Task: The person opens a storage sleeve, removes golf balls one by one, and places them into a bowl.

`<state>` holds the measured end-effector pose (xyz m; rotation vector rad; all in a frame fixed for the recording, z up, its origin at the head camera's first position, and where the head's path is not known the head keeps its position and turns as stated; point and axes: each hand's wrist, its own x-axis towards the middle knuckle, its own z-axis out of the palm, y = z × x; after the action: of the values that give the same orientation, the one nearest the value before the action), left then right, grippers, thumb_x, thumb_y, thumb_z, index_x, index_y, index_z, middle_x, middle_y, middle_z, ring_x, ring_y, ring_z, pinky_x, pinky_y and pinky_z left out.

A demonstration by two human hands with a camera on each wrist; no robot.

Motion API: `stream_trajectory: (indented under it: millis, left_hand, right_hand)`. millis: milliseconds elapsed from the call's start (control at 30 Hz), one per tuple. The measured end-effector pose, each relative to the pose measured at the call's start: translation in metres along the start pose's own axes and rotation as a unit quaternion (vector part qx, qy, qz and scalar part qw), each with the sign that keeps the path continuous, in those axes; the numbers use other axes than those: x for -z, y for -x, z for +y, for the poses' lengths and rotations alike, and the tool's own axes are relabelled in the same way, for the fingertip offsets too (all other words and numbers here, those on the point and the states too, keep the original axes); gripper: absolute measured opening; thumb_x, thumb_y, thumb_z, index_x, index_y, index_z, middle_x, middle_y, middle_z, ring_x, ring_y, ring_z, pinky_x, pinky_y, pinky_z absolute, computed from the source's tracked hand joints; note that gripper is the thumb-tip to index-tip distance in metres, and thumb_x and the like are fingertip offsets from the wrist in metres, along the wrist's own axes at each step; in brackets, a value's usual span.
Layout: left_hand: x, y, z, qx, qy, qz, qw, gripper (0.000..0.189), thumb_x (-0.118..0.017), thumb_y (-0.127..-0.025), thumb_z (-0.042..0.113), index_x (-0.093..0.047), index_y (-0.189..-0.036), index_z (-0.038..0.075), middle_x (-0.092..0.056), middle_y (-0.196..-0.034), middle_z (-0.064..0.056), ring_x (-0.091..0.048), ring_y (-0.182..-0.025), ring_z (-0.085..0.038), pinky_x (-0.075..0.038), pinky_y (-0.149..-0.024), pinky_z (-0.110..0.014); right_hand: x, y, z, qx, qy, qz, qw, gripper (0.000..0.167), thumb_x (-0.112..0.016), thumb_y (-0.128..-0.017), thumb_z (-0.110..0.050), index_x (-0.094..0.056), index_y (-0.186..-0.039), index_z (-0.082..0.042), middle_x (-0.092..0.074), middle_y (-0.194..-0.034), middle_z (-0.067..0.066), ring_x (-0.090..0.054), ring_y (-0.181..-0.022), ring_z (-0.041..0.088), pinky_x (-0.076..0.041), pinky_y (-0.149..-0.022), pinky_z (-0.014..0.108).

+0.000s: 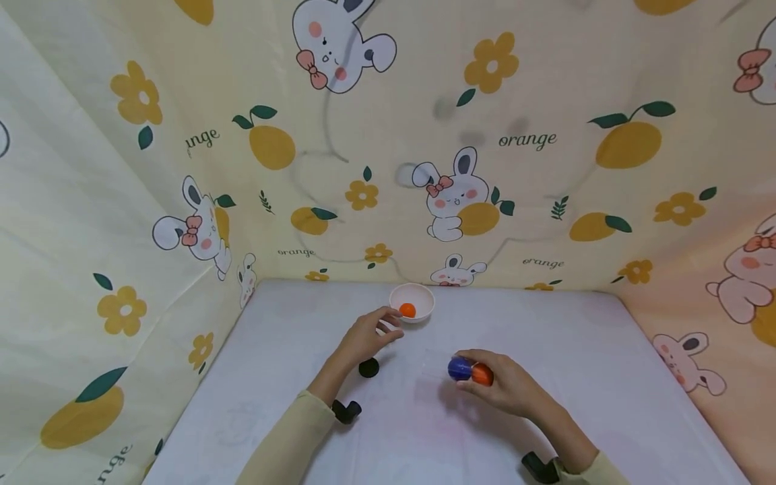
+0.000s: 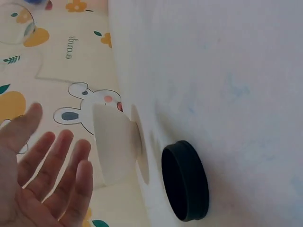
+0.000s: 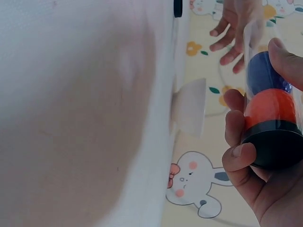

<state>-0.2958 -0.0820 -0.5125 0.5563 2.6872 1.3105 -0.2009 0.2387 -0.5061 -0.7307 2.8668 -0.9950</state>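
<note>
My right hand (image 1: 509, 384) grips a clear tube (image 3: 252, 40) with a black end cap (image 3: 274, 149). Inside the tube, a blue ball (image 1: 459, 368) and an orange-red ball (image 1: 482, 374) sit one against the other, the orange-red one by the cap. The tube tilts leftward over the table in the head view. My left hand (image 1: 370, 337) holds nothing, its fingers relaxed and spread beside the near rim of a small white bowl (image 1: 418, 295). An orange ball (image 1: 407, 310) lies in that bowl. Below the left hand, a round black lid (image 1: 368, 367) rests on the table.
The white table (image 1: 527, 323) ends at a patterned cloth backdrop (image 1: 533, 202), which also rises along both sides. The bowl stands near the table's far edge. Black wrist mounts (image 1: 347, 411) hang under both forearms.
</note>
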Motion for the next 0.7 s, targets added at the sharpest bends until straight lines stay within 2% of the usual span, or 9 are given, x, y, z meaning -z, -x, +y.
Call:
stream_trajectory:
  millis: [100,333,467,700]
  left_hand:
    - [0.001,0.006,0.003,-0.026,0.014,-0.024,0.9993,0.044,-0.078,-0.101,0.031,-0.065,-0.139,0.015,-0.074,-0.127,-0.005,-0.071,-0.111,-0.021,-0.061,-0.093,-0.040]
    - [-0.001,0.017,0.006,-0.065,0.045,-0.055,0.9953,0.042,-0.080,-0.099,0.031,-0.067,-0.138,0.022,-0.074,-0.130,-0.004,-0.070,-0.110,-0.013,-0.057,-0.102,-0.041]
    - [-0.004,0.026,0.009,-0.080,0.070,-0.077,0.9914,0.045,-0.080,-0.100,0.031,-0.066,-0.141,0.024,-0.074,-0.133,-0.005,-0.070,-0.111,-0.014,-0.057,-0.103,-0.041]
    - [-0.008,0.036,0.010,-0.103,0.076,-0.093,0.9875,0.048,-0.081,-0.099,0.032,-0.064,-0.144,0.027,-0.074,-0.132,-0.004,-0.070,-0.111,-0.013,-0.058,-0.101,-0.040]
  right_hand:
    - [0.000,-0.001,-0.001,-0.006,0.001,0.003,1.0000,0.055,-0.080,-0.097,-0.045,-0.069,-0.142,-0.015,-0.072,-0.138,0.009,-0.071,-0.118,0.029,-0.061,-0.098,0.050]
    - [0.000,-0.002,-0.003,-0.010,-0.006,0.003,0.9999,0.054,-0.082,-0.096,-0.042,-0.069,-0.141,-0.014,-0.072,-0.138,0.010,-0.070,-0.119,0.030,-0.060,-0.099,0.054]
    - [0.000,-0.002,-0.004,-0.016,-0.002,0.000,0.9999,0.056,-0.081,-0.096,-0.045,-0.069,-0.141,-0.014,-0.072,-0.138,0.010,-0.070,-0.119,0.031,-0.060,-0.099,0.054]
    - [0.002,-0.005,-0.008,-0.039,0.004,-0.001,0.9992,0.055,-0.083,-0.094,-0.044,-0.070,-0.140,-0.016,-0.071,-0.138,0.010,-0.069,-0.118,0.030,-0.060,-0.100,0.054]
